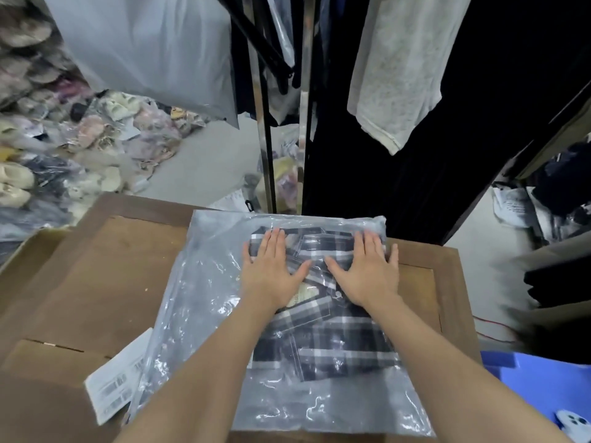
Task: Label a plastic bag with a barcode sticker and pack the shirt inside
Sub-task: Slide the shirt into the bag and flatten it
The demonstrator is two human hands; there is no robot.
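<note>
- My forearms reach fwd; left hand [270, 270] and right hand [367, 270] lie spread flat on plastic bag [204, 282].
- Plaid shirt [326, 343] sits inside bag, on wooden worktop [105, 270].
- Barcode sticker sheet [113, 383] at bag's left edge.
- Bagged shoes [64, 145] piled on floor; hanging clothes [393, 68] behind.

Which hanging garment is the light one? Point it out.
The speckled off-white top, hanging upper right of the rack poles. Everything beside it on the rack is black or very dark; it alone is pale, with a ribbed hem at its lowest corner.
</note>
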